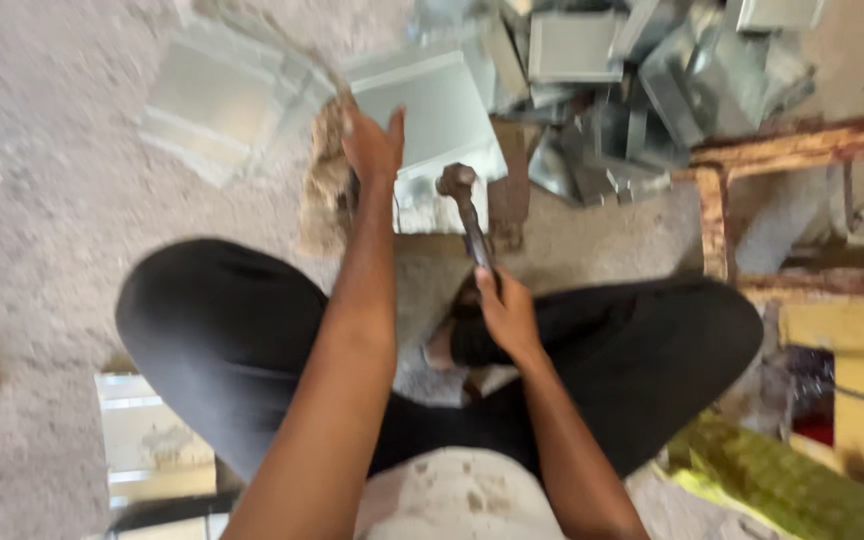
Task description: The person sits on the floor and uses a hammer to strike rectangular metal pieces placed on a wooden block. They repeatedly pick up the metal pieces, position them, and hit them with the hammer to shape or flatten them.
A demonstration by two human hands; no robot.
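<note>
Seated cross-legged, the person stretches the left hand forward, fingers spread on a metal sheet, while the right hand, drawn close, grips a hammer pointing ahead.

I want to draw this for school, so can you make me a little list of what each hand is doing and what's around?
Place: person sitting cross-legged on a gritty floor
Right hand: fingers wrapped round a hammer, head up
Left hand: reaching forward onto a folded metal sheet
Ahead: pile of bent metal pieces
Right side: rusty metal frame
Near left knee: another flat metal sheet
</note>
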